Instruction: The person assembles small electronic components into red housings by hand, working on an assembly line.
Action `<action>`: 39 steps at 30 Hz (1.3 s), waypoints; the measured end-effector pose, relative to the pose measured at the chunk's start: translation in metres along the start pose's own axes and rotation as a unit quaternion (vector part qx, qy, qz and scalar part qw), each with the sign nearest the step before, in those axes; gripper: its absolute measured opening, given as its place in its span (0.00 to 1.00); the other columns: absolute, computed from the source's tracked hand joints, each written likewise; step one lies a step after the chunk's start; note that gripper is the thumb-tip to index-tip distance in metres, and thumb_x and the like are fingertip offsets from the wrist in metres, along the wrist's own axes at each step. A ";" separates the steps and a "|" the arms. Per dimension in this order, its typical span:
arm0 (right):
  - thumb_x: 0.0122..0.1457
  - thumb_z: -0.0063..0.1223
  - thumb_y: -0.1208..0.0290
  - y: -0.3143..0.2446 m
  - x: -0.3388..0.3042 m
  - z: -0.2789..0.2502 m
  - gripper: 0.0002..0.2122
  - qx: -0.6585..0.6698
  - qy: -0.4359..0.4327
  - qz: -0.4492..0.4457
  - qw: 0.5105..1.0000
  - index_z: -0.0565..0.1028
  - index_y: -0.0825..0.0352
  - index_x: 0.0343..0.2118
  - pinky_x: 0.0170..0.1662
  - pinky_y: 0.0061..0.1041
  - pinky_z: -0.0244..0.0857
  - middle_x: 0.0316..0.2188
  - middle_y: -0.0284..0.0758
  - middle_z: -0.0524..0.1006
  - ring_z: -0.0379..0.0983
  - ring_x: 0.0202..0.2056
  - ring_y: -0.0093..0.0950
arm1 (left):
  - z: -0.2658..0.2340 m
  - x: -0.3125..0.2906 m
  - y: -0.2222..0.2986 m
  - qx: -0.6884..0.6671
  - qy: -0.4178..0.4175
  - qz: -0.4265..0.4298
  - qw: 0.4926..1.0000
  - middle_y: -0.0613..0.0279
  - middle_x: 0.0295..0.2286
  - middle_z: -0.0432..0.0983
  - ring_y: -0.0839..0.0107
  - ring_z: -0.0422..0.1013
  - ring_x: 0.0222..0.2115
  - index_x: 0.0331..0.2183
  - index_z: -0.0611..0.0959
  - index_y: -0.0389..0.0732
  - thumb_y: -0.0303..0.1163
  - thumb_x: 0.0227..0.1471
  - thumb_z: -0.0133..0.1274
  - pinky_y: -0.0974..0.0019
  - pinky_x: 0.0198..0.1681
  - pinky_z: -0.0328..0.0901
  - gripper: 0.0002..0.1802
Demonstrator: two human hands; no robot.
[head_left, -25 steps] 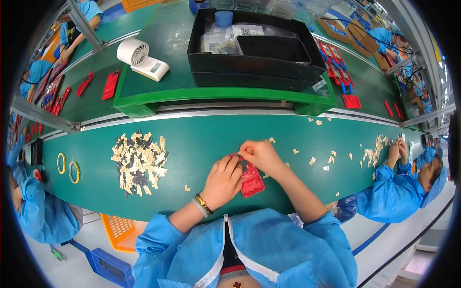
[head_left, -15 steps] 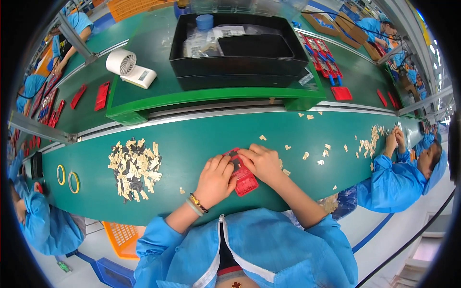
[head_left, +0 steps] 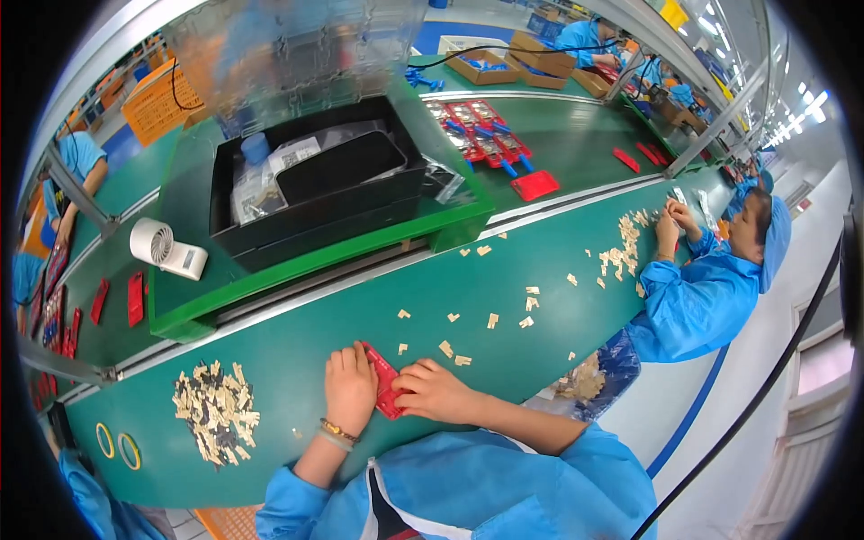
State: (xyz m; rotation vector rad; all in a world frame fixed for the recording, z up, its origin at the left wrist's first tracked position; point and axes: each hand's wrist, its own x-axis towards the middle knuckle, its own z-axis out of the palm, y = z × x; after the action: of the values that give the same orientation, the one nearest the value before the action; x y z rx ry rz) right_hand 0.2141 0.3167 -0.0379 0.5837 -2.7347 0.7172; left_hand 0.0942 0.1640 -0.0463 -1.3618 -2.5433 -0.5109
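Note:
A narrow red plastic casing (head_left: 385, 376) lies slanted between my hands on the green worktable. My left hand (head_left: 351, 389) wraps its left side, fingers pressed together and pointing away from me. On the right edge, near the end closest to me, the curled fingers of my right hand (head_left: 436, 392) grip it. Its inside and any small part under my fingers are hidden. Left of my hands is a heap of small cream and black pieces (head_left: 216, 412). Loose cream pieces (head_left: 446, 348) are scattered beyond and to the right of my right hand.
A green raised shelf (head_left: 315, 286) carries a black box (head_left: 315, 225) holding bags and a dark flat panel. A white fan (head_left: 166, 247) stands left of it. Two tape rolls (head_left: 130, 450) lie at far left. At right a co-worker (head_left: 711, 279) in blue handles pieces.
The view has turned to the right and tilted. My right hand has moved from the casing's far end to its near right edge; my left hand has shifted up along its left side.

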 end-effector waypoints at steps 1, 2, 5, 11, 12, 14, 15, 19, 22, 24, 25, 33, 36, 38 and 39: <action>0.43 0.61 0.65 0.001 0.000 -0.001 0.12 0.005 0.006 0.002 1.000 0.74 0.59 0.31 0.48 0.33 0.57 0.39 0.30 0.70 0.65 0.46 0.29 | 0.002 0.001 0.000 0.001 0.002 0.004 1.000 0.52 0.33 0.69 0.59 0.65 0.34 0.41 0.76 0.27 0.29 0.45 0.51 0.61 0.38 0.62 0.21; 0.43 0.61 0.65 0.003 0.002 -0.002 0.11 0.011 0.011 0.002 1.000 0.74 0.59 0.30 0.49 0.33 0.57 0.39 0.30 0.70 0.65 0.46 0.29 | 0.005 0.002 0.001 0.063 -0.018 0.029 0.997 0.51 0.34 0.70 0.60 0.65 0.34 0.41 0.76 0.26 0.29 0.44 0.50 0.61 0.38 0.61 0.21; 0.47 0.59 0.64 0.001 0.008 0.000 0.09 0.019 -0.005 -0.003 1.000 0.75 0.56 0.32 0.51 0.34 0.56 0.39 0.29 0.71 0.66 0.46 0.28 | -0.001 0.001 0.002 0.140 -0.049 0.059 0.987 0.49 0.36 0.71 0.60 0.65 0.35 0.39 0.77 0.26 0.29 0.43 0.48 0.61 0.38 0.61 0.21; 0.45 0.61 0.63 -0.010 0.001 0.006 0.10 -0.067 0.005 -0.036 0.997 0.77 0.55 0.30 0.51 0.38 0.56 0.33 0.26 0.73 0.68 0.42 0.28 | -0.036 -0.003 -0.013 -0.047 -0.050 0.011 0.998 0.52 0.37 0.69 0.60 0.65 0.39 0.40 0.76 0.31 0.35 0.45 0.52 0.60 0.41 0.60 0.21; 0.44 0.62 0.62 -0.013 0.001 0.002 0.10 -0.078 0.011 -0.043 0.996 0.77 0.56 0.30 0.51 0.38 0.56 0.31 0.26 0.73 0.68 0.41 0.28 | -0.045 -0.016 -0.022 -0.032 -0.029 -0.003 0.999 0.52 0.43 0.67 0.58 0.62 0.46 0.51 0.68 0.31 0.39 0.48 0.53 0.59 0.48 0.58 0.31; 0.44 0.62 0.62 -0.017 0.011 -0.001 0.10 -0.071 0.020 -0.103 0.992 0.77 0.56 0.30 0.51 0.37 0.57 0.31 0.26 0.73 0.69 0.40 0.27 | -0.070 -0.045 -0.035 -0.042 0.016 -0.066 0.997 0.50 0.47 0.64 0.54 0.60 0.50 0.53 0.66 0.33 0.36 0.48 0.54 0.57 0.52 0.56 0.32; 0.44 0.62 0.62 -0.019 0.017 0.001 0.10 -0.075 0.037 -0.117 0.990 0.77 0.57 0.29 0.51 0.36 0.57 0.31 0.26 0.74 0.69 0.40 0.27 | -0.078 -0.065 -0.043 -0.029 0.023 -0.091 0.995 0.50 0.47 0.64 0.54 0.60 0.50 0.53 0.66 0.33 0.36 0.48 0.54 0.57 0.52 0.56 0.32; 0.44 0.58 0.68 0.008 0.117 0.016 0.05 -0.165 0.068 -0.179 0.968 0.75 0.58 0.24 0.45 0.36 0.61 0.28 0.32 0.72 0.69 0.38 0.30 | -0.091 -0.121 -0.051 -0.030 0.036 -0.187 0.981 0.49 0.49 0.62 0.53 0.58 0.53 0.54 0.66 0.35 0.33 0.48 0.53 0.54 0.55 0.55 0.31; 0.45 0.56 0.70 0.057 0.181 0.038 0.20 -0.250 0.183 0.015 0.951 0.70 0.67 0.44 0.48 0.43 0.57 0.40 0.42 0.70 0.65 0.44 0.41 | -0.083 -0.125 -0.049 -0.071 0.027 -0.169 0.983 0.46 0.51 0.60 0.49 0.55 0.56 0.53 0.66 0.34 0.31 0.47 0.55 0.52 0.57 0.53 0.32; 0.44 0.57 0.68 0.047 0.194 0.045 0.26 -0.139 0.043 0.215 0.966 0.68 0.67 0.50 0.52 0.44 0.54 0.48 0.44 0.67 0.62 0.51 0.43 | -0.082 -0.120 -0.047 -0.050 0.018 -0.202 0.978 0.42 0.54 0.57 0.46 0.51 0.58 0.54 0.64 0.33 0.31 0.45 0.56 0.50 0.59 0.50 0.35; 0.43 0.57 0.66 0.019 0.189 0.053 0.28 -0.160 0.135 0.090 0.974 0.67 0.69 0.50 0.53 0.46 0.55 0.51 0.46 0.65 0.60 0.53 0.45 | -0.076 -0.126 -0.051 -0.046 0.023 -0.214 0.976 0.41 0.55 0.55 0.44 0.50 0.58 0.55 0.63 0.33 0.31 0.44 0.57 0.48 0.60 0.48 0.36; 0.50 0.53 0.53 0.025 0.079 0.067 0.27 -0.104 0.041 0.092 0.989 0.68 0.56 0.54 0.61 0.55 0.38 0.60 0.40 0.60 0.50 0.62 0.43 | -0.052 -0.103 -0.056 -0.042 -0.142 -0.099 0.984 0.37 0.59 0.46 0.41 0.44 0.61 0.57 0.57 0.28 0.36 0.45 0.57 0.44 0.62 0.41 0.43; 0.51 0.54 0.53 0.104 0.009 -0.015 0.26 -0.234 0.140 0.278 0.921 0.68 0.56 0.54 0.60 0.54 0.40 0.59 0.39 0.62 0.54 0.60 0.43 | -0.052 -0.078 -0.034 -0.031 -0.181 -0.003 0.983 0.37 0.59 0.46 0.41 0.44 0.60 0.57 0.58 0.29 0.38 0.45 0.57 0.43 0.61 0.41 0.43; 0.57 0.46 0.50 0.132 -0.062 -0.051 0.26 -0.322 0.135 0.425 0.835 0.65 0.55 0.57 0.61 0.49 0.42 0.60 0.38 0.60 0.54 0.60 0.41 | -0.045 -0.071 -0.030 -0.041 -0.180 0.032 0.982 0.37 0.59 0.45 0.40 0.43 0.60 0.57 0.59 0.29 0.39 0.44 0.57 0.42 0.61 0.40 0.43; 0.58 0.43 0.49 0.136 -0.095 -0.063 0.26 -0.328 0.134 0.471 0.808 0.63 0.53 0.58 0.61 0.48 0.41 0.61 0.38 0.59 0.53 0.61 0.40 | -0.042 -0.071 -0.030 -0.040 -0.178 0.029 0.983 0.37 0.59 0.45 0.40 0.43 0.60 0.57 0.59 0.28 0.39 0.44 0.57 0.42 0.62 0.40 0.43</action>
State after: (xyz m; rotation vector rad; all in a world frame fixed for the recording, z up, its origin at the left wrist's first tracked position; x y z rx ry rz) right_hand 0.2476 0.4872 -0.0728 -1.0040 -2.5938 -0.0633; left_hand 0.1089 0.0777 -0.0385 -1.6848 -2.7728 -0.3903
